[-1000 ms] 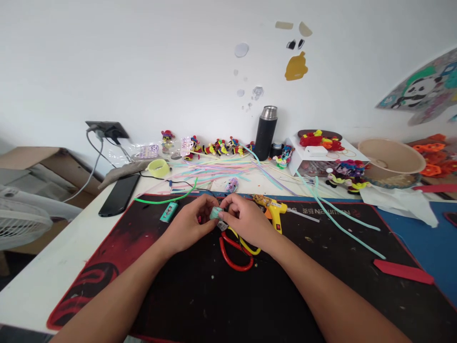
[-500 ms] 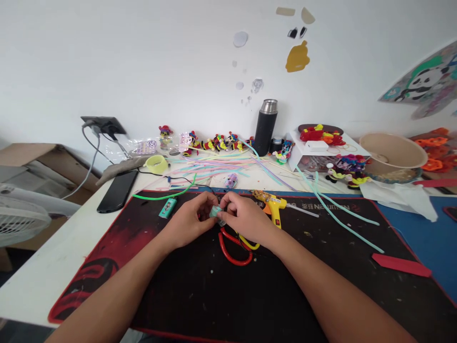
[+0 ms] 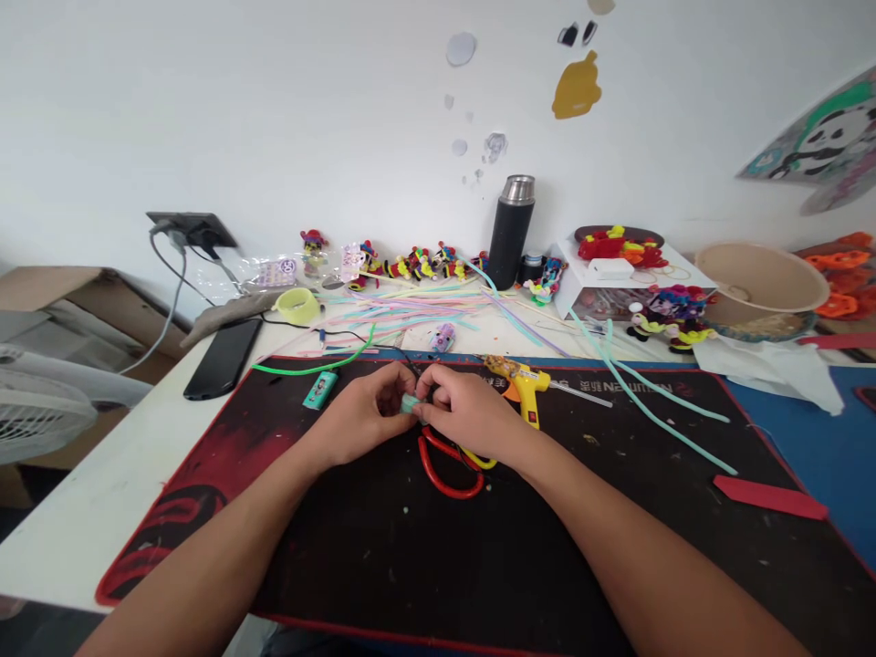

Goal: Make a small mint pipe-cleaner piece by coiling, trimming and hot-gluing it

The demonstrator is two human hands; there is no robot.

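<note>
Between the fingertips of both hands is a small pale-teal piece (image 3: pixel 410 402), mostly covered, so its exact kind is hidden. My left hand (image 3: pixel 366 411) pinches it from the left with thumb and forefinger. From the right, my right hand (image 3: pixel 465 411) closes on it with thumb and curled fingers. Just below the hands lie scissors with red and yellow handles (image 3: pixel 455 493), their blades out of sight. A yellow hot glue gun (image 3: pixel 526 391) rests right of my right hand. Left of my left hand is a small teal lighter-like block (image 3: pixel 320 390).
Pastel pipe cleaners (image 3: pixel 411 315) are spread behind the black mat (image 3: pixel 479 575). A black thermos (image 3: pixel 512 233) stands by the wall, with several small fuzzy figures (image 3: pixel 424 265) beside it. A phone (image 3: pixel 223 359) lies at left, a beige bowl (image 3: pixel 763 274) at right.
Both hands still pinch the pale-teal piece, with the fingers slightly shifted around it. The camera view has tilted a little downward and the scissors handles show slightly less.
</note>
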